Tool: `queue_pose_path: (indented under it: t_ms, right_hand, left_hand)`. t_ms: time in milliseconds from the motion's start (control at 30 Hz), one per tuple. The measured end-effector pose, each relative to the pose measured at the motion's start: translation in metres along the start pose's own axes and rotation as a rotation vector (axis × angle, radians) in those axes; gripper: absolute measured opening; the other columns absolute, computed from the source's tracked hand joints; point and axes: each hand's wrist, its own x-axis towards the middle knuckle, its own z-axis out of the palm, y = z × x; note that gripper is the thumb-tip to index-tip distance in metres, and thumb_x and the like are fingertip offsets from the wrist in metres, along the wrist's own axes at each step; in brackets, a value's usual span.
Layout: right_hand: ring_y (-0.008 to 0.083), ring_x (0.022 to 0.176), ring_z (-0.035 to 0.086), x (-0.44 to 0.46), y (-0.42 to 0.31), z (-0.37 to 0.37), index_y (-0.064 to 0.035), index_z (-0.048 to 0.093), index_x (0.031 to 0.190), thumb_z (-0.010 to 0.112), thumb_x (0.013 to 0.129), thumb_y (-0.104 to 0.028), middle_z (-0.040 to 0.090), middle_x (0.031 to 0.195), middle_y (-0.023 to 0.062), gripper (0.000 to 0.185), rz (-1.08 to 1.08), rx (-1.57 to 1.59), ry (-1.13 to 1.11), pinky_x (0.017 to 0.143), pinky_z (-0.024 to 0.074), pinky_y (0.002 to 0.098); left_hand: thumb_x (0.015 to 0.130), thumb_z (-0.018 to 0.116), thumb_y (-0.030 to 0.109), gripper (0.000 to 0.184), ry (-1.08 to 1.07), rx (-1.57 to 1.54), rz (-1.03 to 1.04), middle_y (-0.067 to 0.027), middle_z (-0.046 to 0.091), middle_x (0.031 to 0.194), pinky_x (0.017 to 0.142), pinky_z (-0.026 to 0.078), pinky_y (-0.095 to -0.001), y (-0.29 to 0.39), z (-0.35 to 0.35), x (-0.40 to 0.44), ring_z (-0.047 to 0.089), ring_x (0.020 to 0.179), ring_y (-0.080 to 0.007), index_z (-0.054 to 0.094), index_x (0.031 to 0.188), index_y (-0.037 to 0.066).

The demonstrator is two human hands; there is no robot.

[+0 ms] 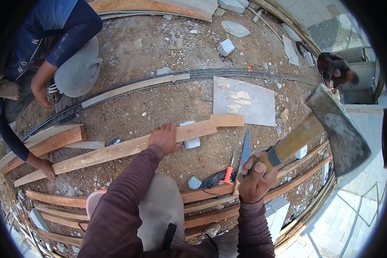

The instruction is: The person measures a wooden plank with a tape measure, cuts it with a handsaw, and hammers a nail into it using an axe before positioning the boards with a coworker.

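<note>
My right hand (259, 178) is wrapped round the wooden handle of an axe (299, 137), raised on the right with its broad, worn steel head outward. My left hand (163, 137) grips a long wooden plank (116, 149) near its right part, fingers over the edge. A short piece of wood (228, 120) meets the plank's right end; whether they are joined I cannot tell. A white block (191, 140) lies at the plank, partly hidden by it. Another person's hand (47, 169) holds the plank's far left end.
A handsaw (246, 146), an orange-handled tool (228, 175) and a teal round object (194, 182) lie before me. Long timbers (58, 199) run close to my legs. Steel bars (150, 79) and a pale board (245, 101) lie beyond. One person (337, 71) crouches far right.
</note>
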Motion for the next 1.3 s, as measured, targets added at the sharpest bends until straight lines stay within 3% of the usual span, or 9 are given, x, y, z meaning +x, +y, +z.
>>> queue_pose_path:
  t_ms: [133,267,433,600,733,833,900,1000,1300]
  right_hand:
    - [0.0175,0.062,0.055,-0.004,-0.011,0.022,-0.0040,0.051,0.104,0.060,0.099,-0.043,0.057,0.081,0.0100,0.040,-0.464,0.542,0.224,0.058,0.0496,0.0342]
    - [0.0413,0.061,0.058,-0.076,0.118,0.022,-0.0033,0.055,0.107,0.063,0.097,-0.032,0.061,0.073,0.0218,0.031,0.284,-0.856,-0.676,0.064,0.0533,0.0454]
    - [0.0467,0.070,0.063,-0.026,0.047,-0.010,-0.0010,0.054,0.098,0.059,0.100,-0.024,0.065,0.076,0.0242,0.023,0.185,-0.706,-0.473,0.059,0.0461,0.0532]
    - [0.0173,0.056,0.051,0.037,-0.069,-0.025,-0.0027,0.050,0.111,0.051,0.104,-0.043,0.053,0.077,0.0087,0.041,-0.270,0.060,0.169,0.053,0.0458,0.0346]
    - [0.0136,0.056,0.048,0.036,-0.078,-0.020,-0.0093,0.042,0.118,0.040,0.103,-0.058,0.046,0.077,0.0053,0.051,-0.602,0.270,0.185,0.059,0.0472,0.0322]
    - [0.0148,0.055,0.053,-0.014,0.024,0.019,-0.0051,0.049,0.106,0.057,0.100,-0.047,0.056,0.073,0.0068,0.043,-0.412,0.271,0.020,0.051,0.0458,0.0296]
    - [0.0410,0.066,0.063,-0.081,0.125,0.018,0.0002,0.053,0.100,0.061,0.097,-0.035,0.063,0.074,0.0220,0.036,-0.006,-0.639,-0.360,0.061,0.0503,0.0484]
    - [0.0490,0.077,0.063,-0.088,0.131,0.006,-0.0001,0.054,0.105,0.065,0.093,-0.028,0.065,0.079,0.0280,0.032,0.381,-0.843,-0.615,0.066,0.0485,0.0553]
    - [0.0258,0.056,0.063,-0.173,0.098,-0.117,0.0008,0.059,0.096,0.064,0.097,-0.026,0.058,0.063,0.0138,0.027,0.504,-0.423,-0.418,0.052,0.0473,0.0381]
  left_hand:
    - [0.074,0.079,0.047,0.066,0.011,-0.002,-0.010,-0.0153,0.062,0.115,0.095,0.051,-0.0454,0.000,-0.001,0.000,0.061,0.113,-0.0318,0.055,0.116,0.002]
    - [0.075,0.078,0.047,0.066,0.009,0.018,0.002,-0.0152,0.062,0.115,0.095,0.051,-0.0450,0.002,-0.002,0.003,0.061,0.114,-0.0316,0.054,0.117,0.002]
    - [0.075,0.079,0.047,0.068,-0.006,0.003,0.001,-0.0154,0.061,0.119,0.096,0.050,-0.0442,0.001,-0.005,-0.002,0.060,0.116,-0.0317,0.054,0.119,0.002]
    - [0.075,0.079,0.046,0.070,-0.021,0.012,-0.017,-0.0156,0.060,0.121,0.097,0.050,-0.0440,0.002,-0.007,-0.001,0.060,0.117,-0.0320,0.053,0.121,0.001]
    - [0.075,0.080,0.046,0.070,-0.037,-0.009,-0.019,-0.0156,0.060,0.121,0.099,0.049,-0.0441,0.003,-0.008,-0.002,0.059,0.117,-0.0322,0.053,0.121,0.001]
    - [0.074,0.080,0.046,0.070,-0.042,0.001,-0.018,-0.0157,0.060,0.120,0.099,0.049,-0.0442,0.002,-0.008,-0.002,0.060,0.117,-0.0323,0.053,0.121,0.001]
    - [0.074,0.080,0.046,0.070,-0.023,-0.011,-0.013,-0.0158,0.060,0.120,0.099,0.049,-0.0442,0.002,-0.006,-0.004,0.060,0.117,-0.0324,0.053,0.121,0.001]
    - [0.073,0.081,0.046,0.071,-0.002,0.000,-0.006,-0.0157,0.061,0.119,0.098,0.049,-0.0442,-0.001,-0.010,0.004,0.060,0.117,-0.0326,0.053,0.121,0.002]
    - [0.073,0.080,0.052,0.072,0.048,0.052,-0.014,-0.0162,0.060,0.123,0.101,0.046,-0.0464,0.005,0.001,-0.008,0.057,0.121,-0.0350,0.054,0.121,0.004]
